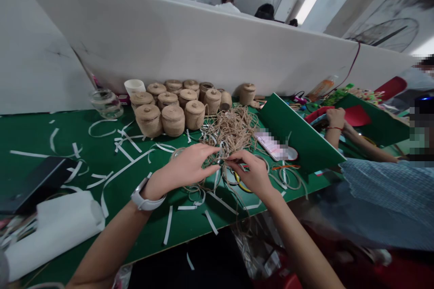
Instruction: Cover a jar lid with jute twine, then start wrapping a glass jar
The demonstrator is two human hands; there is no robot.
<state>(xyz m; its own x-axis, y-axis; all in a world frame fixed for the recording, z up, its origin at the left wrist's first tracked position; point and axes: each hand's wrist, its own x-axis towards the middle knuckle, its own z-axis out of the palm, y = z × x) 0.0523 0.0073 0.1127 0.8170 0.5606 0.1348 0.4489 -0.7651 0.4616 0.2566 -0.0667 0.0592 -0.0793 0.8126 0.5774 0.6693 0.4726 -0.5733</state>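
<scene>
My left hand, with a pale watch on its wrist, reaches over the tangled heap of jute twine. Its fingers and thumb are stretched forward and apart, and I see nothing gripped between them. Facing it, my right hand pinches a strand of the twine between thumb and fingertips. Something small and shiny shows between the two hands, too small to name. Several twine-wrapped lidded jars stand just behind, left of the heap.
White paper strips lie scattered over the green table. A glass jar and a white roll are at left. Right of the heap are a phone and a green upright board; beyond it, a co-worker's hands work.
</scene>
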